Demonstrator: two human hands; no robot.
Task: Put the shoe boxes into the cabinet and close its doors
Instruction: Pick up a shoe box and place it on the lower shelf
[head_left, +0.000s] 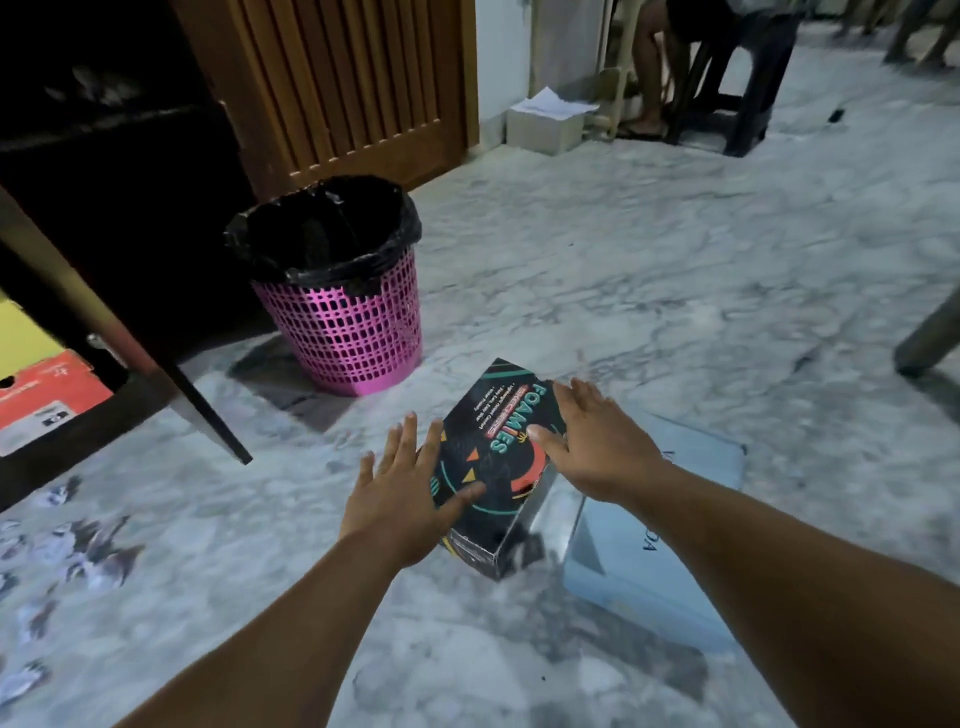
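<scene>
While both of my hands are down at the dark printed shoe box (493, 457) on the marble floor (649, 291), I read the job as part done at best. My left hand (405, 493) is spread flat, fingers splayed, its thumb lying on the lid at the box's left edge; my right hand (592, 441) is spread too, palm down on the right side of the lid, thumb pointing in over the print. Neither one has closed round the box yet, so I take this as the moment of getting hold of it, not of carrying it. That box sits partly over a pale blue box (660, 530), which lies flat on the floor just to its right and under its far corner. Off at the left edge the cabinet (104, 171) stands dark and open, its door (130, 332) swung out toward me, and low inside I can see a red and white box (47, 400) with something yellow above it, so some of the stowing looks done. What seems left: the dark box, the blue one, then shutting the doors. A pink wastebasket (343, 322) with a black liner stands between the boxes and the cabinet, near enough that I would steer round it.
</scene>
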